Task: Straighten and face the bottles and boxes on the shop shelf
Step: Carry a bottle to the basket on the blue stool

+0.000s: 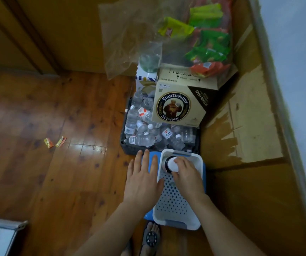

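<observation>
A white perforated basket [180, 204] sits on a blue stool or box [152, 158] on the floor. Inside its far end stands a bottle with a wide white cap [171, 164]. My right hand [187, 174] grips that bottle by the cap from the near side. Fingers spread and straight, my left hand [143, 180] rests flat on the blue surface beside the basket's left rim. Beyond the basket a dark crate [130, 147] holds several small clear water bottles [141, 140] lying jumbled. A Franziskaner beer box [178, 106] stands on the crate's far right.
A clear plastic bag of green and red snack packets [209, 43] is stacked on the beer box against a cardboard wall [250, 117]. Two small wrappers [55, 142] lie on the wooden floor at left. My sandalled foot [151, 237] is below the basket.
</observation>
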Demonstrator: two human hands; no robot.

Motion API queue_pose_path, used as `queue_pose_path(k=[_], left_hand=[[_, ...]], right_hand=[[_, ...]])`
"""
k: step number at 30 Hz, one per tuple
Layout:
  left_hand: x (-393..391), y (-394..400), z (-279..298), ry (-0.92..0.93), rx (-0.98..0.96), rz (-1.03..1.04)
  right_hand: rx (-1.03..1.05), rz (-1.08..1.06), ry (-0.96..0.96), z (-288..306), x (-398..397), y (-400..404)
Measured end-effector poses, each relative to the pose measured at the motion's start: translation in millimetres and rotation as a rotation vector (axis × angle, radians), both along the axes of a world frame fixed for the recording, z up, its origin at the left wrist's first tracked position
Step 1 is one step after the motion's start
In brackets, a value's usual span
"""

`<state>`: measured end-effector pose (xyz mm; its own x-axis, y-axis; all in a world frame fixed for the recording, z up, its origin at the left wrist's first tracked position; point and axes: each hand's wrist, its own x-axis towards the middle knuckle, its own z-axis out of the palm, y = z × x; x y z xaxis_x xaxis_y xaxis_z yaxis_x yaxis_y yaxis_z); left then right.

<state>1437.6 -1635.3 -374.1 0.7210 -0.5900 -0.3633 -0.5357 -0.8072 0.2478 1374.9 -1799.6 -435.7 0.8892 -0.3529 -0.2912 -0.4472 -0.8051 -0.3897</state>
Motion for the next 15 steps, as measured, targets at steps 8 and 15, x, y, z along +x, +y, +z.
queue_pose_path(k=[8, 15], left_hand=[[12.3, 2.3, -12.6, -0.021, 0.026, -0.008], [17.8, 8.3, 38.9, -0.077, -0.016, 0.036]], right_hand=[[-0.099, 0.054, 0.046, -15.0, 1.6, 3.2], [-0.155, 0.116, 0.112, 61.8, 9.1, 7.1]])
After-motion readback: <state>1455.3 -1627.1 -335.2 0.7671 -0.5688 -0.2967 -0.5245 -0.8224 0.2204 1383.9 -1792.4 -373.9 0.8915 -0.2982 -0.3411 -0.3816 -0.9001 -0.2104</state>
